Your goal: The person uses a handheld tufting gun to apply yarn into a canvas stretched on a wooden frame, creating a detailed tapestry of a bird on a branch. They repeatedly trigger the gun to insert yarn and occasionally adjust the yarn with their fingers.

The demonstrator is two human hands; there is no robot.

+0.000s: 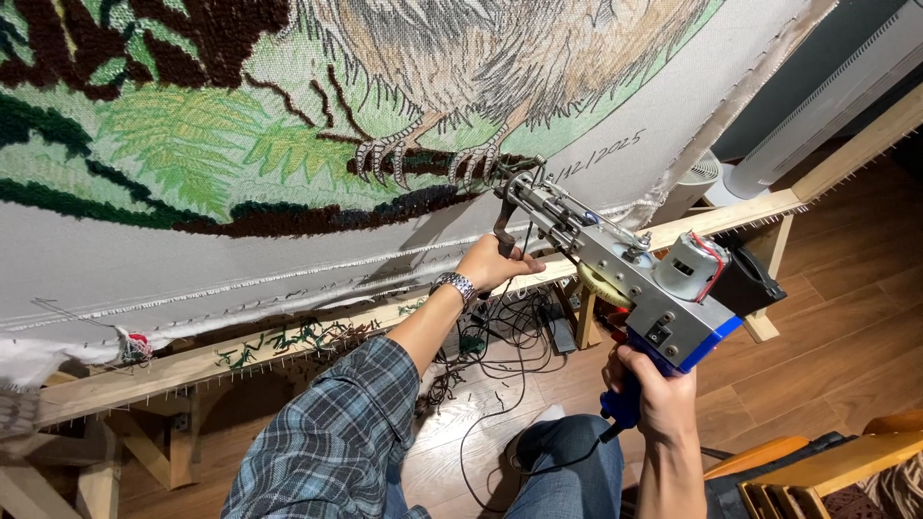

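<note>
My right hand [659, 389] grips the blue pistol handle of a metal tufting gun [615, 264]. My left hand [495, 261] holds the gun's black front handle, with a metal watch on the wrist. The gun's needle tip presses into the stretched backing cloth [288, 259] at a dark brown tufted branch [317, 216], just under a printed bird's claws. Above the branch the cloth shows green fern leaves and a pale feathered bird body. A small motor with red wires sits on top of the gun's rear.
The cloth is pinned on a wooden frame [240, 356] with tack strips along its lower bar. Tangled black cables and a power strip [510, 332] lie on the wood floor. A white fan [697, 183] stands behind the frame. A wooden chair [827, 471] is at lower right.
</note>
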